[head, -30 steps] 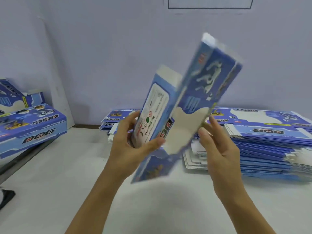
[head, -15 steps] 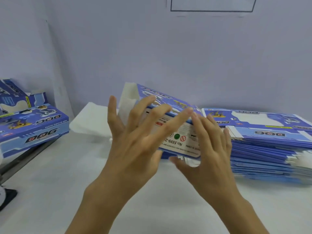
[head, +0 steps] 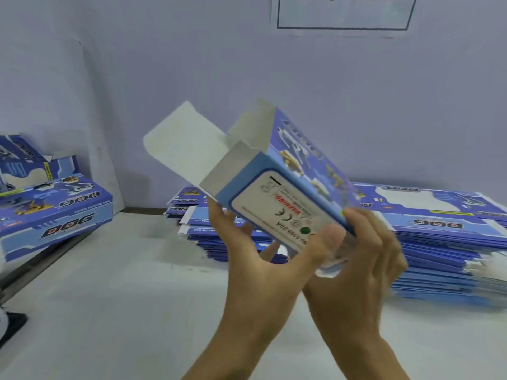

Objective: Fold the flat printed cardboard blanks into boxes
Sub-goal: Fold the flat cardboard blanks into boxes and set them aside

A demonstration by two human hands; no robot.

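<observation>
a white desk (head: 115, 283) is carrying everything here and is running back to a pale wall. a wide stack of flat blanks (head: 439, 256), printed blue and white, is lying on the right side of it, and a lower pile of blanks (head: 189, 207) is lying at the back near the middle, just beside the big stack. folded boxes (head: 55, 215) with blue "dog" printing are sitting at the left edge. something dark (head: 13, 322) is lying at the near left corner, too cropped to tell.
</observation>
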